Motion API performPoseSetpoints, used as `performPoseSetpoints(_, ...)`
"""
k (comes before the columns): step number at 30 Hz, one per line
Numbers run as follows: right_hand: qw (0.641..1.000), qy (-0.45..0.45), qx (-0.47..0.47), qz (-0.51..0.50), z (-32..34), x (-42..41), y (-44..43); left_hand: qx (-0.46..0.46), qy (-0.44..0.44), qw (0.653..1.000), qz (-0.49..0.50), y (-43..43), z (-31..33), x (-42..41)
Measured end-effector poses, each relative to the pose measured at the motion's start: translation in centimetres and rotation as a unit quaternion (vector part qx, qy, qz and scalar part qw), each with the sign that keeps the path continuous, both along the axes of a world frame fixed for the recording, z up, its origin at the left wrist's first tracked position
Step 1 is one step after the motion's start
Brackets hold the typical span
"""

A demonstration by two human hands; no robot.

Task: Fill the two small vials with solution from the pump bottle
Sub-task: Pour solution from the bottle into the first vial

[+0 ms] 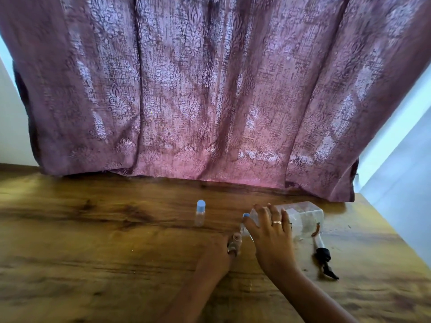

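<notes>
A small clear vial with a blue cap stands upright on the wooden table. My left hand is closed around a second small vial, uncapped and blurred. A loose blue cap shows just behind my right hand's fingertips. My right hand grips the large clear pump bottle, which is tipped on its side with its neck pointing left toward the held vial. The bottle's mouth is hidden by my fingers. The black pump head with its tube lies on the table to the right, off the bottle.
A purple patterned curtain hangs along the table's far edge. The table's right edge runs close to the pump head. Small dark crumbs lie near the bottle's base.
</notes>
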State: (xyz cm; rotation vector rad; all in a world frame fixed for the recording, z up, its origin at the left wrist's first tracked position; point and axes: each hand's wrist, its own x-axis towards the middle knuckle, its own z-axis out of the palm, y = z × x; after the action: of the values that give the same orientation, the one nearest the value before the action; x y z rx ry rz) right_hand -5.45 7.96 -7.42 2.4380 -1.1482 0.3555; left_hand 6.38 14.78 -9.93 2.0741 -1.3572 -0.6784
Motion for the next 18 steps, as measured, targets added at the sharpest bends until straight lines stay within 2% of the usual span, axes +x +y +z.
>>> performPoseSetpoints(10,0.999,-0.011,-0.044,0.013,0.28,-0.38,0.18,0.001,0.021,1.0,-0.002,0.0,0.2,-0.11)
performPoseSetpoints(18,1.0,0.016,-0.018,-0.006,0.56,-0.34,0.53,0.013,0.027,1.0,0.001,-0.01,0.1,-0.02)
